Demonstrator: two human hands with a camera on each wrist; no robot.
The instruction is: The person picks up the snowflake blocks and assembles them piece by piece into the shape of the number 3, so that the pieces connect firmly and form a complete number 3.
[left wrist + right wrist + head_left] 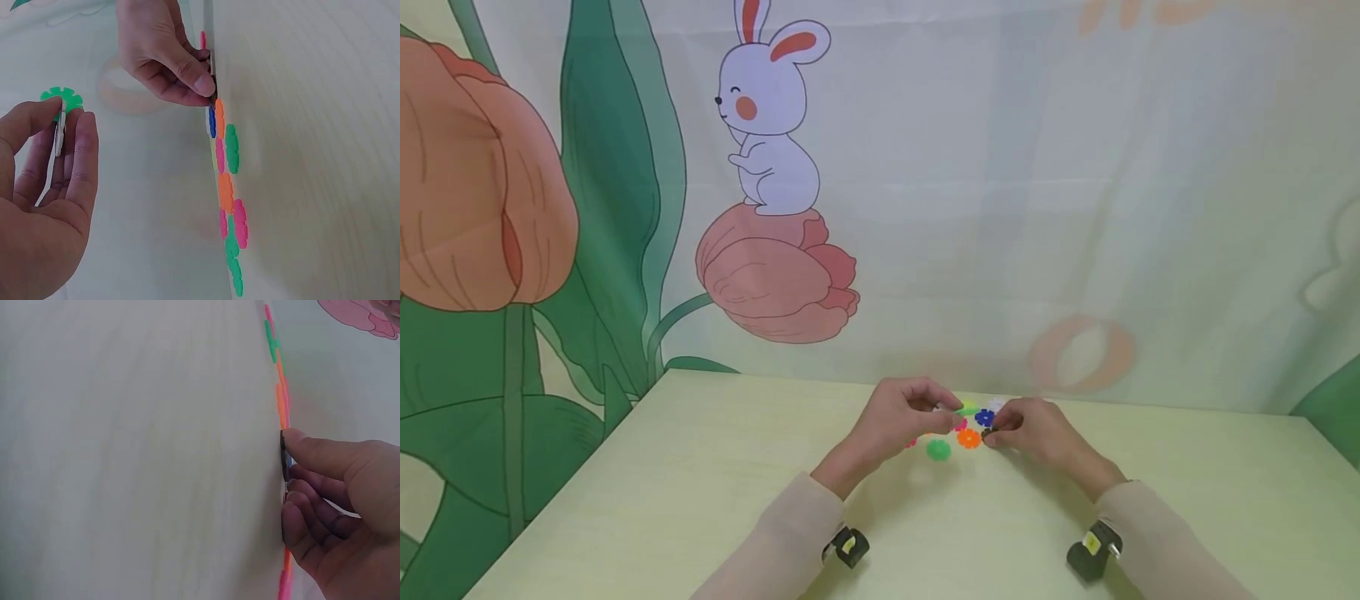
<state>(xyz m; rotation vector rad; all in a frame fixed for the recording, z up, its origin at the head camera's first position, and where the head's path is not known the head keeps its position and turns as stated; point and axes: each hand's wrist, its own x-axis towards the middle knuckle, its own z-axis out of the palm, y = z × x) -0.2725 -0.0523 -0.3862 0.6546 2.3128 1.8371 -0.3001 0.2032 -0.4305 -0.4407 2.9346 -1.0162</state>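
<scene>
My left hand (898, 417) pinches a white notched plastic snowflake disc (60, 134) between thumb and fingers, above the table. Joined to that disc's upper edge is a green snowflake disc (70, 95), its slotted rim facing the left wrist camera. Low over the table, my right hand (1041, 429) grips a dark snowflake disc (284, 456) by its edge with thumb and fingertips. Loose discs lie between and around both hands: an orange disc (969, 438), a blue disc (985, 417) and another green disc (938, 450). My left fingers hide part of the group in the head view.
The discs lie on a pale wooden table (685, 500), near its back edge. Behind it hangs a cloth backdrop (962, 208) printed with a rabbit and tulips. A pink disc (240, 223) and several others spread sideways along the tabletop.
</scene>
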